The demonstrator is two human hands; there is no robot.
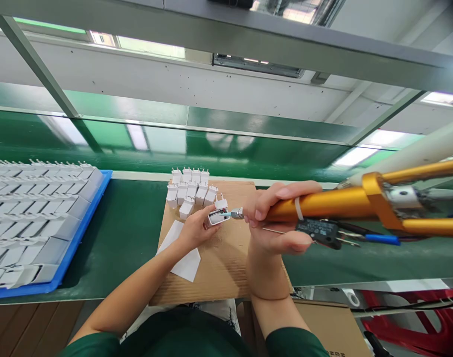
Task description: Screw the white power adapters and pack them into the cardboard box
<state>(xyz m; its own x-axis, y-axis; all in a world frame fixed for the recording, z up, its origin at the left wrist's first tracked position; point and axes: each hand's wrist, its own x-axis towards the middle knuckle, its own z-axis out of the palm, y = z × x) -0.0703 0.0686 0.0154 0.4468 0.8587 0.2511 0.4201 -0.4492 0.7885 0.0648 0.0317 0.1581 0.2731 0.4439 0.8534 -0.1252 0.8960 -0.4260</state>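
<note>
My left hand (198,227) is closed around a white plug charger housing (218,216) whose open end faces the tool. A flap-like part with plug pins (221,202) sits tilted at the housing's far edge. In my right hand (273,213) is an orange dispensing gun (323,206) with a black microswitch (319,232) on its side. Its metal nozzle (237,213) ends in a pale blue tip (225,214) at the housing's opening; whether it touches is too small to tell. Several similar white housings (191,191) stand grouped just beyond my left hand.
Brown cardboard (226,267) lies on the green bench (133,223), with a white paper piece (189,265) on it. At the left, a blue tray (77,240) holds many white housings. A grey shelf beam (211,37) crosses overhead. Orange rods (434,225) extend rightward from the gun.
</note>
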